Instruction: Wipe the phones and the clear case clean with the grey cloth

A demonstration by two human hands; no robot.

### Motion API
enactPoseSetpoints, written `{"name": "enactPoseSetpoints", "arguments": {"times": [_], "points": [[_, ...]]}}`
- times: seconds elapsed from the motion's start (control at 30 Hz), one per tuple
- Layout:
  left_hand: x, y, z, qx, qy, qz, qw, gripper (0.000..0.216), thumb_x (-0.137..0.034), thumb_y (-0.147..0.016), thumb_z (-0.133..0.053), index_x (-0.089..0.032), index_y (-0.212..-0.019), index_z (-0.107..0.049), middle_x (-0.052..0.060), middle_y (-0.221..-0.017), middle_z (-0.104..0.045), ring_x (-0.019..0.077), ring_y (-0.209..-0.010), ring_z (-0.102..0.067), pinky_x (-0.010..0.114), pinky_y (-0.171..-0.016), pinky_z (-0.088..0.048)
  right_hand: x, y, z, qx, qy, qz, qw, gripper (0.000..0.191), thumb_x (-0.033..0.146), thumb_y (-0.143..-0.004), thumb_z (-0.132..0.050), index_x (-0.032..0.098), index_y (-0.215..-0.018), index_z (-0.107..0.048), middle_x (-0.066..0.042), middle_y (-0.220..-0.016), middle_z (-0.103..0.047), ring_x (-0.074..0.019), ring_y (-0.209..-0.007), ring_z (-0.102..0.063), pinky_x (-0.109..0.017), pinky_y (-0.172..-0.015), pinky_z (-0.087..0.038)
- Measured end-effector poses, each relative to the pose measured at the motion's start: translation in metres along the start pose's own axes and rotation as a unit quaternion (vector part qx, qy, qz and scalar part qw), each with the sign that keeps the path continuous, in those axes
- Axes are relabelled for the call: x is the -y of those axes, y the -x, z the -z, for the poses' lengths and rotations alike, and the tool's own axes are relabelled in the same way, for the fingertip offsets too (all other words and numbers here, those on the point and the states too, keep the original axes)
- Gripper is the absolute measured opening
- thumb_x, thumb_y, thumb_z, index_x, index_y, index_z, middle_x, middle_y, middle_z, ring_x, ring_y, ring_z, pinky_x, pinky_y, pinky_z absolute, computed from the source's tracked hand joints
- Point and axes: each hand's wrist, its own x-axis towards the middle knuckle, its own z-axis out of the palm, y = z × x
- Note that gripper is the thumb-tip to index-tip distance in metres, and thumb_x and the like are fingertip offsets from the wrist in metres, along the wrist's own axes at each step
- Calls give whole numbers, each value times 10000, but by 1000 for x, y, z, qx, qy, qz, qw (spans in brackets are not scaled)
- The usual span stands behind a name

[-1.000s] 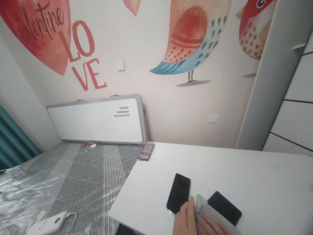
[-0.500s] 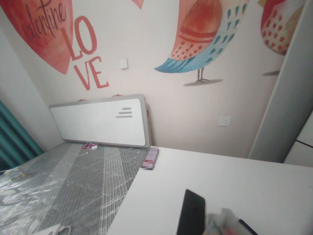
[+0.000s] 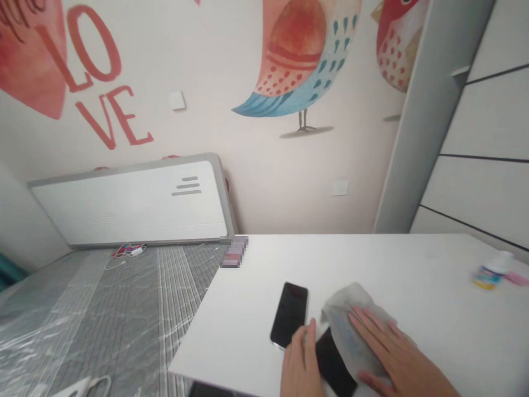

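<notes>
Grey cloth (image 3: 346, 322), thin, soft and rumpled, lies over the upper right part of a smooth black slab (image 3: 333, 361) on the near part of the tabletop (image 3: 413, 270), its far end bunched into a rounded fold. We rest our right hand (image 3: 397, 353) on it palm down, fingers stretched out and slightly parted, flat against the fabric rather than curled round it. Our left hand (image 3: 301, 364) sits at the slab's left edge with its fingers narrow, close together and a little bent; we cannot tell whether they grip that edge or only touch it. Just beside this hand lies a phone (image 3: 290, 314), a rounded rectangle with a dark face and a pale rim. The tabletop is plain, white and straight-edged, and at its far left corner we see a flat pinkish item (image 3: 235, 252) blurred into squares. Towards the right is a blurred, white-capped bottle (image 3: 492, 271) with a blue and yellow label, a pink thing (image 3: 516, 278) beside it. To the left stretches a grey striped mattress (image 3: 124, 309) under crinkled, shiny clear plastic, with a tangle of white cable (image 3: 133, 251) near the white, grey-rimmed headboard (image 3: 132, 207). Beyond, we face a pale pinkish wall (image 3: 281, 182) painted with a large bird (image 3: 300, 60), next to tall white wardrobe panels (image 3: 479, 187) divided by dark lines.
</notes>
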Motion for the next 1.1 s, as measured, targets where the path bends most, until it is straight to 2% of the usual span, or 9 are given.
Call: {"name": "enactPoseSetpoints", "arguments": {"times": [0.07, 0.2, 0.4, 0.53, 0.57, 0.67, 0.83, 0.97, 1.1], "points": [[-6, 3, 14, 20, 2, 9, 1000, 1226, -221, -459, -967, -106, -1548, -415, 264, -1527, -500, 476, -1326, -552, 591, -1089, -496, -2, -5, 17, -13, 5, -35, 999, 1002, 761, -897, -524, 169, -1640, -201, -168, -1585, -463, -437, -1378, -518, -603, -1071, -473], [-11, 5, 40, 44, 13, -50, 998, 1067, -164, -621, -818, -101, -1577, -346, 238, -1587, -433, 436, -1427, -459, 635, -1197, -345, 21, -17, 29, 29, -7, -91, 995, 952, 782, -867, -554, 131, -1554, -446, -198, -1643, -344, -516, -1487, -316, -729, -1112, -374], [-7, 5, 51, 32, 64, -91, 993, 1011, -109, -699, -692, -137, -1608, -251, 222, -1617, -389, 369, -1470, -422, 552, -1181, -400, 46, -26, 59, 127, -160, 83, 975, 802, 615, -976, -545, 201, -1616, -300, -84, -1624, -399, -295, -1454, -469, -448, -1178, -446], [-11, 4, 52, 29, 94, -49, 994, 1081, -112, -689, -762, -191, -1611, -203, 208, -1618, -379, 330, -1327, -584, 507, -1117, -481, 35, -31, 74, 118, -116, -80, 983, 877, 695, -916, -582, 84, -1533, -459, -212, -1563, -450, -405, -1430, -476, -562, -1153, -446], [-11, 4, 52, 28, 94, -51, 994, 1089, -110, -686, -772, -193, -1609, -200, 209, -1615, -381, 328, -1315, -594, 500, -1107, -492, 36, -32, 76, 123, -125, -69, 982, 942, 723, -886, -601, 58, -1535, -446, -224, -1565, -438, -424, -1434, -462, -572, -1152, -444], [-8, 3, 51, 4, 82, -98, 992, 1054, -82, -701, -740, -186, -1601, -201, 211, -1612, -388, 344, -1419, -495, 507, -1131, -468, 43, -32, 80, 175, -215, 43, 960, 680, 544, -1014, -524, 197, -1583, -388, -83, -1595, -432, -282, -1450, -476, -434, -1213, -398], [1, 0, 45, 8, 82, -99, 992, 1111, -81, -696, -781, -222, -1608, -162, 222, -1620, -364, 317, -1299, -611, 484, -1078, -524, 45, -31, 79, 147, -160, -82, 973, 885, 699, -930, -557, 111, -1570, -391, -178, -1599, -395, -385, -1470, -418, -566, -1202, -386], [11, -3, 43, 0, 63, -144, 988, 1210, 19, -591, -760, -205, -1613, -153, 233, -1584, -418, 366, -1389, -526, 505, -1099, -507, 46, -23, 75, 145, -202, 51, 967, 563, 428, -1066, -467, 230, -1584, -374, -58, -1557, -491, -239, -1402, -537, -398, -1177, -453], [27, -7, 39, 11, 72, -159, 985, 1110, -115, -707, -799, -210, -1618, -172, 237, -1576, -426, 350, -1296, -620, 502, -1065, -538, 38, -16, 73, 132, -145, -46, 979, 900, 689, -934, -560, 145, -1608, -312, -151, -1620, -377, -344, -1470, -436, -523, -1210, -387]]}}
